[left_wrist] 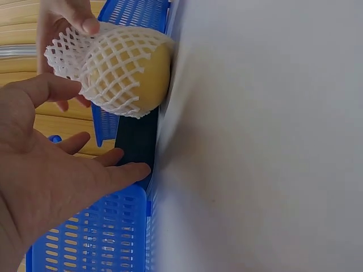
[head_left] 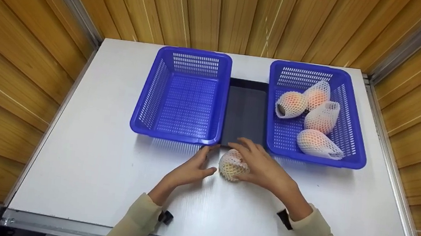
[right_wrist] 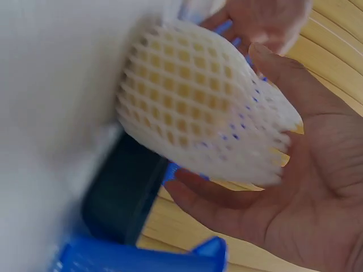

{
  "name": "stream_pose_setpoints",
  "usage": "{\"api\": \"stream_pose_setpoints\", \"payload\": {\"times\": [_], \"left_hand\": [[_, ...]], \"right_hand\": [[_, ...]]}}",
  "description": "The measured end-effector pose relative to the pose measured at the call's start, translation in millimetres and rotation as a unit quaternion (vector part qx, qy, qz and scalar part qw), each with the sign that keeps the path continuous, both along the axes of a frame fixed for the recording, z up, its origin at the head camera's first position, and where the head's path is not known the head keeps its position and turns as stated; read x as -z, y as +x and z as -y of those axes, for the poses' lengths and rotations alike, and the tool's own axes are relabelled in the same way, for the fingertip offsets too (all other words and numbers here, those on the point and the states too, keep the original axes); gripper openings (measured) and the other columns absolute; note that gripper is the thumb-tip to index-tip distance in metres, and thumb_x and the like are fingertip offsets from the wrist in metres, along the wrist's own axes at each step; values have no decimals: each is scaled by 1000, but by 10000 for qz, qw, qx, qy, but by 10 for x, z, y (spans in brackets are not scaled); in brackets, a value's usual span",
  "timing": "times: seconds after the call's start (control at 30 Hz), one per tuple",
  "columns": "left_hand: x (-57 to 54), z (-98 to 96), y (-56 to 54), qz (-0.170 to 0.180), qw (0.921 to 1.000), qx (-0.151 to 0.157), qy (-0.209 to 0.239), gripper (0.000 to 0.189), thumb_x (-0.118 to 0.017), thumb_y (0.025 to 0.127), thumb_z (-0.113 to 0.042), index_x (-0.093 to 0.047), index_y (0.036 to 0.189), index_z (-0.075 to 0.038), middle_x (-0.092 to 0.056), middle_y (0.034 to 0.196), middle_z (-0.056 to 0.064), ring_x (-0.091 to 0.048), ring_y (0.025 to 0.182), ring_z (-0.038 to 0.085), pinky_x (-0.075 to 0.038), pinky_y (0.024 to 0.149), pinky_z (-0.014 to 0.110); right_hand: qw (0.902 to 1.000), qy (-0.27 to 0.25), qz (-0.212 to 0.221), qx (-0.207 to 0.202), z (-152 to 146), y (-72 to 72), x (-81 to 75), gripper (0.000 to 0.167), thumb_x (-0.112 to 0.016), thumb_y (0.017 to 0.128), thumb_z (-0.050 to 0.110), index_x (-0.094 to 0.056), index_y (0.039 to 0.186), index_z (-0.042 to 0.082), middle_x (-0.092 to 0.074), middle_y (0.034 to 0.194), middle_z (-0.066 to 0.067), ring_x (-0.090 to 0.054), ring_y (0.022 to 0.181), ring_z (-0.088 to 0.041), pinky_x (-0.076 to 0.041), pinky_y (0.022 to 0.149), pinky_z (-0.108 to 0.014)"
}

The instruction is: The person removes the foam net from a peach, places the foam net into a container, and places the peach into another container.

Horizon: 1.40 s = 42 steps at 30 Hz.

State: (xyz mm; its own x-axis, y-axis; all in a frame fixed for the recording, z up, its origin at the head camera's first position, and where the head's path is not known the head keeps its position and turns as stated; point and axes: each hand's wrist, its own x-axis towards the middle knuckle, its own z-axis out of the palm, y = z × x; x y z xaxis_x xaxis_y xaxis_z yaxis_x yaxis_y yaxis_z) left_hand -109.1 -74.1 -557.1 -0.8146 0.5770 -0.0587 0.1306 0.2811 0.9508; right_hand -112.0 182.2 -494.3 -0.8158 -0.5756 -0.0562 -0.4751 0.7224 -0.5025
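Observation:
A yellow fruit in a white foam net (head_left: 232,167) rests on the white table, just in front of a black tray (head_left: 245,114). My right hand (head_left: 264,168) reaches over and around its right side, fingers spread; in the right wrist view the net's gathered end lies between thumb (right_wrist: 283,68) and fingers, with a gap visible. The left hand (head_left: 191,169) is beside the fruit on its left, apart from it, fingers extended toward the corner where the tray meets the left blue basket (head_left: 139,106). Part of the fruit is hidden under the right hand.
At right, a blue basket (head_left: 361,149) holds several reddish fruits (head_left: 292,103) in white foam nets. The left blue basket shows its bare slotted bottom. The black tray sits between both baskets. Wood-patterned walls (head_left: 221,17) enclose the table (head_left: 85,152) at the back and sides.

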Motion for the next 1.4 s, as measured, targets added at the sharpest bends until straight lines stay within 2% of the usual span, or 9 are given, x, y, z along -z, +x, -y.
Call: {"api": "stream_pose_setpoints", "payload": {"times": [0.17, 0.3, 0.43, 0.53, 0.63, 0.87, 1.03, 1.2, 1.4], "left_hand": [[-51, 54, 44, -212, 9990, 67, -399, 75, -65, 98, -17, -23, 159, -11, -25, 164, 14, -19, 153, 28, -21, 125, 48], [-125, 67, 116, -680, 9934, 123, -916, 73, -64, 98, -23, -25, 159, -16, -27, 162, 12, -19, 152, 29, -23, 123, 51], [-181, 44, 189, -1260, 9785, 132, -1630, 76, -66, 97, -25, -25, 160, -14, -24, 163, 16, -16, 152, 38, -23, 122, 57], [-210, 38, 233, -1395, 9714, 101, -1918, 76, -67, 96, -24, -26, 159, -13, -22, 164, 20, -13, 152, 44, -20, 122, 61], [-230, 53, 258, -1442, 9669, 3, -2105, 76, -69, 96, -23, -27, 159, -15, -21, 164, 22, -12, 151, 47, -19, 122, 62], [-245, 83, 284, -1855, 9465, -151, -2635, 77, -71, 95, -25, -28, 158, -17, -25, 162, 24, -18, 148, 51, -19, 121, 64], [-218, 93, 288, -1911, 9423, -141, -2744, 74, -71, 95, -26, -31, 156, -15, -27, 160, 27, -19, 147, 54, -18, 121, 65], [-199, 114, 284, -1962, 9397, -68, -2800, 72, -70, 95, -27, -33, 155, -10, -28, 158, 29, -19, 146, 54, -18, 121, 65], [-215, 97, 268, -1802, 9451, 20, -2727, 71, -68, 97, -27, -33, 156, -11, -28, 159, 28, -19, 147, 52, -18, 122, 63]], "right_hand": [[9963, -383, -766, -58, -104, 17, -140, 71, -80, 89, 32, -48, 151, 18, -40, 156, -12, -40, 140, -38, -47, 107, -55], [9928, -375, -1096, -316, -144, 19, -107, 72, -78, 91, 35, -46, 153, 19, -36, 161, -11, -30, 147, -41, -38, 113, -62], [9950, 36, -877, -469, -157, 37, 10, 89, -79, 88, 41, -30, 161, 26, -18, 169, -9, -9, 154, -44, -21, 117, -71], [9959, 284, -677, -533, -126, 46, 119, 97, -78, 87, 48, -20, 163, 30, -7, 171, -6, -1, 155, -42, -12, 120, -69], [9959, 366, -584, -588, -72, 40, 206, 101, -78, 85, 51, -18, 164, 32, -5, 171, -6, 1, 155, -42, -11, 121, -69], [9936, 642, -514, -774, 49, 0, 323, 106, -80, 81, 55, -14, 163, 39, -1, 172, -4, 4, 156, -38, -9, 121, -68], [9911, 804, -597, -875, 112, 38, 384, 104, -85, 80, 47, -22, 162, 37, -12, 171, -7, -1, 156, -39, -13, 122, -65], [9885, 806, -916, -892, 130, 104, 467, 92, -89, 79, 29, -39, 156, 32, -27, 165, -11, -12, 154, -42, -23, 121, -62], [9848, 495, -1427, -860, 134, 129, 545, 80, -90, 74, 11, -54, 143, 27, -44, 153, -12, -31, 145, -43, -35, 114, -62]]}}
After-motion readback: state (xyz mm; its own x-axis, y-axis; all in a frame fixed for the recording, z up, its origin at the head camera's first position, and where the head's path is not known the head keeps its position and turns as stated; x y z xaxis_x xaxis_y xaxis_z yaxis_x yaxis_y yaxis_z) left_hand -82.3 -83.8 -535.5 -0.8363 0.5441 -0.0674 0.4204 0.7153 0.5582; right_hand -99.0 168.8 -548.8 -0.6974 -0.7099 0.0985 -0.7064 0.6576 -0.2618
